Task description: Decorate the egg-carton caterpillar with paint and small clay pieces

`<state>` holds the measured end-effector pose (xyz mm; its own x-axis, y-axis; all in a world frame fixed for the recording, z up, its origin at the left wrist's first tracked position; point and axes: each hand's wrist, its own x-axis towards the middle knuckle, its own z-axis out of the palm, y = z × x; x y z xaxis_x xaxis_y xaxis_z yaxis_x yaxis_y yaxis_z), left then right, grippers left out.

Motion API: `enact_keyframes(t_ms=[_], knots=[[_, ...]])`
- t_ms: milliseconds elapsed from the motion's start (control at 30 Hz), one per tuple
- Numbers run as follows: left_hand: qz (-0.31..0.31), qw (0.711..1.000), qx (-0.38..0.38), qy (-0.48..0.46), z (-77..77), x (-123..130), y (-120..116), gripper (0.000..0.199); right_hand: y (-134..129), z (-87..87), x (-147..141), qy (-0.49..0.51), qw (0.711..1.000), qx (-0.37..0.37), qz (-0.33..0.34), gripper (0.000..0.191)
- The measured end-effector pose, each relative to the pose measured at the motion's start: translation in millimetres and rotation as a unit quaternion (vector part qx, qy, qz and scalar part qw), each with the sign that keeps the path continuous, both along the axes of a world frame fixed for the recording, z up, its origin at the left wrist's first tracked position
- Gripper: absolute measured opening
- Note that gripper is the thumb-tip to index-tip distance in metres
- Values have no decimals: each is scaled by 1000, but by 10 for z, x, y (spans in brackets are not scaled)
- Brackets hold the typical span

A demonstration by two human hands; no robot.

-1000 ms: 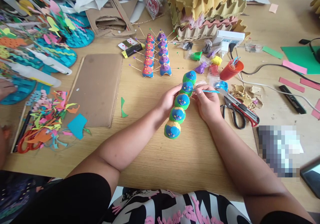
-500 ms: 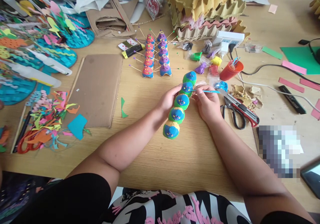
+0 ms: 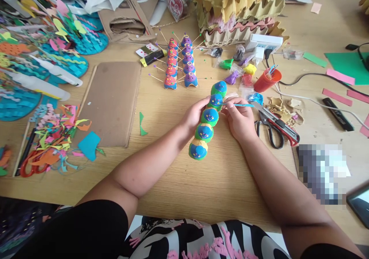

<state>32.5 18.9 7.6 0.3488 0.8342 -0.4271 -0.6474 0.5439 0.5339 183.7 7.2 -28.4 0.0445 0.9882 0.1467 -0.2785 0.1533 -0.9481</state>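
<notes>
A row of joined egg-carton cups makes a caterpillar (image 3: 209, 116), covered in green and blue clay with small faces on the cups. My left hand (image 3: 195, 114) grips it along its left side near the second cup from the top. In my right hand (image 3: 240, 118) is a thin blue stick tool (image 3: 243, 105), pinched between thumb and fingers. Its tip touches or nearly touches the face on that second cup. Beyond stand a red-and-blue caterpillar (image 3: 171, 64) and a purple-and-blue caterpillar (image 3: 188, 63), both with pin-like antennae.
Scissors (image 3: 271, 130) and a red box cutter (image 3: 284, 126) lie right of my right hand. Behind them stands an orange cup (image 3: 267, 79) near bagged clay (image 3: 231, 77). A cardboard sheet (image 3: 112, 101) and paper scraps (image 3: 57, 139) lie left. Stacked egg trays (image 3: 236, 12) are at the back.
The hands, caterpillar and blue stick tool hold nearly the same place. The caterpillar's near end has tilted slightly, so the face on its lowest cup looks a little different.
</notes>
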Motion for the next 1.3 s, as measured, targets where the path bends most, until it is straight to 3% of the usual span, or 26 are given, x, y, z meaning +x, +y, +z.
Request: enact_keyframes(t_ms=[200,433,767,933,1300], knots=[[2,1000,-25,15,1,-5,-5,21,-5,10,-2,-2,1000,-1,-7,34],[61,998,-30,11,-76,12,-19,12,-23,-9,2,-78,993,56,-64,31],[56,998,8,37,-103,35,-39,9,-85,96,-53,-95,992,67,-42,28],[60,998,-13,34,-92,46,-41,8,-84,82,-41,-103,992,65,-40,26],[40,998,40,14,-172,45,-26,16,-36,18,-34,-113,989,87,-47,25]])
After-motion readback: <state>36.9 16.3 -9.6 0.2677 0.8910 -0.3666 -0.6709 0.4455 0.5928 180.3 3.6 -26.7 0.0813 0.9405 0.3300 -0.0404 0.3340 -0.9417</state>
